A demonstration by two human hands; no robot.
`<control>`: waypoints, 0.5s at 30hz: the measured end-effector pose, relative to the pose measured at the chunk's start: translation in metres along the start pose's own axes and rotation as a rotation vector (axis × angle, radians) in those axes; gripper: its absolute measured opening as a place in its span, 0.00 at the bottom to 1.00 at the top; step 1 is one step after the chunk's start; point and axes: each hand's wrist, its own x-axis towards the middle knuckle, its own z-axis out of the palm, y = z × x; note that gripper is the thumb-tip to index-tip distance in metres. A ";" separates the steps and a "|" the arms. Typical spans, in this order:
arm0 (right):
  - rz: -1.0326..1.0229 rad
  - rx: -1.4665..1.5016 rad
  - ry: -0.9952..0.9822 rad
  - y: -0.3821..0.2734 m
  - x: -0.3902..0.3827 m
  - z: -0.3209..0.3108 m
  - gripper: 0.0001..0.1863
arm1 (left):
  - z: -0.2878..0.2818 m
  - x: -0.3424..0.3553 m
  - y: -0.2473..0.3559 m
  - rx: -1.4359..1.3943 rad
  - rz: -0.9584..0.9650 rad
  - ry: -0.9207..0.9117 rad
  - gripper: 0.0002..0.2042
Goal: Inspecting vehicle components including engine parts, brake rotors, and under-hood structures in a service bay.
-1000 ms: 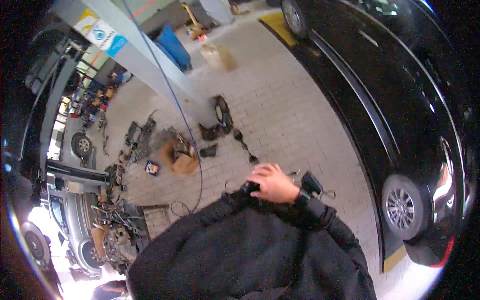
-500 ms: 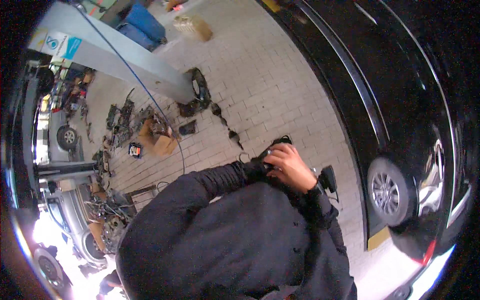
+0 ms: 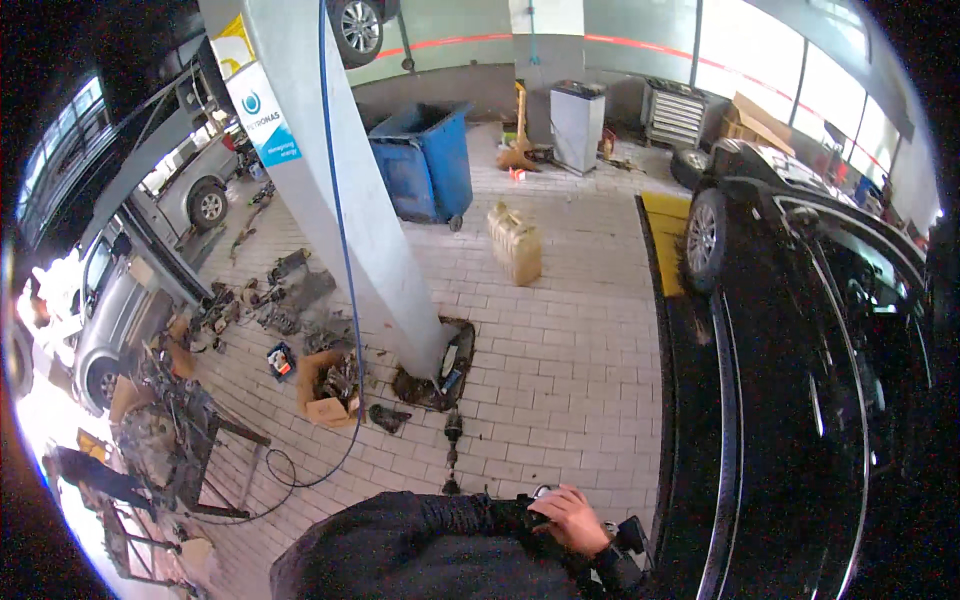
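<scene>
Our view has lifted; nearer than the grey pillar (image 3: 385, 290), our right hand (image 3: 572, 518) curls over our left sleeve (image 3: 455, 513); we cannot tell its grip, nor our hidden left hand's.

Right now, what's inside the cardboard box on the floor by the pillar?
Dark, jumbled parts show inside the open cardboard box. Whatever lies beneath the top ones, and the box's bottom, is covered, so I can't tell what's there.
</scene>
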 end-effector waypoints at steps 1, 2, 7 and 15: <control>-0.036 -0.031 -0.038 0.020 0.018 -0.014 0.25 | -0.022 0.010 -0.005 0.002 -0.005 0.014 0.22; -0.049 -0.032 -0.042 0.039 0.038 -0.029 0.25 | -0.044 0.019 -0.010 0.006 -0.008 0.030 0.22; -0.112 -0.021 -0.085 0.100 0.132 -0.092 0.33 | -0.143 0.051 -0.036 -0.016 -0.048 0.159 0.22; 0.215 0.204 0.091 0.217 0.204 -0.191 0.31 | -0.207 0.062 -0.209 -0.202 -0.432 0.536 0.23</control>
